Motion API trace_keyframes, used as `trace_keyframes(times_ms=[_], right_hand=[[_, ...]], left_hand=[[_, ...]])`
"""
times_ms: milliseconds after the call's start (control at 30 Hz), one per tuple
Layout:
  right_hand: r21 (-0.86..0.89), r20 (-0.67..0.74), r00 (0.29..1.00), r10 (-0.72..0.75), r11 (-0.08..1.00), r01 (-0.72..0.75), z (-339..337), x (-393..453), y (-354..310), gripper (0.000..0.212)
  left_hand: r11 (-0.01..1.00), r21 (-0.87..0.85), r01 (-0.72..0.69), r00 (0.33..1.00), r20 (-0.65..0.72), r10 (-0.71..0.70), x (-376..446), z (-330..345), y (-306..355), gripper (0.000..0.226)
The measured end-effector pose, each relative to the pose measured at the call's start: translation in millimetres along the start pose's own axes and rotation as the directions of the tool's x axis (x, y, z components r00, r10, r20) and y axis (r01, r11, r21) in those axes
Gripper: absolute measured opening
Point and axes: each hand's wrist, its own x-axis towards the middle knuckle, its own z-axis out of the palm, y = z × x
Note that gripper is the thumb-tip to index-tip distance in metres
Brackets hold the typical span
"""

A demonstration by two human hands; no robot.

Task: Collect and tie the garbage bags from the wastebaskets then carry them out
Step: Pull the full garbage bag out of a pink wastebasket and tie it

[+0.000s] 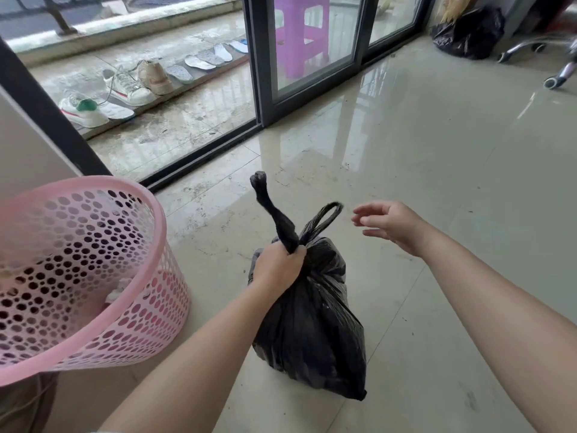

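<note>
On the glossy tile floor [437,182] beside the pink perforated wastebasket [93,276], your left hand [278,267] grips the gathered neck of a black garbage bag [312,332] that rests upright on the tiles. Your right hand [387,223] hovers just beside the bag's loop, fingers relaxed and holding nothing. Another black bag [471,32] sits near the far sliding door [312,57].

A glossy beige tiled floor [437,170] reflects the window light. On it stand a full black garbage bag [312,323] in the centre and a pink perforated wastebasket [93,276] to its left. A second black bag [471,32] sits in the far right corner, near an office chair's wheeled base [559,73].
</note>
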Motion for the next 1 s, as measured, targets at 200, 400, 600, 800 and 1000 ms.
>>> trace_keyframes(times_ms=[200,400,600,800,1000], right_hand=[[-0.821,0.129,0.952,-0.276,0.509,0.259,24,10,-3,0.084],[0.232,-0.017,1.0,0.022,0.972,-0.018,36,9,-19,0.048],[0.597,-0.032,0.969,0.244,0.783,-0.177,40,12,-21,0.034],[0.634,0.017,0.943,0.333,0.726,-0.267,41,9,-33,0.032],[0.677,0.154,0.949,0.274,0.67,-0.303,63,-4,-36,0.029]], left_hand=[[0.94,-0.34,0.03,0.99,0.142,0.02,4,-7,-2,0.033],[0.922,-0.385,0.05,0.939,0.331,0.087,-1,-18,0,0.035],[0.922,-0.383,0.06,0.905,0.412,0.112,0,-24,-2,0.041],[0.85,-0.371,0.374,0.763,0.644,-0.055,7,-36,2,0.034],[0.44,-0.733,0.519,0.815,0.579,0.003,21,-50,-18,0.033]])
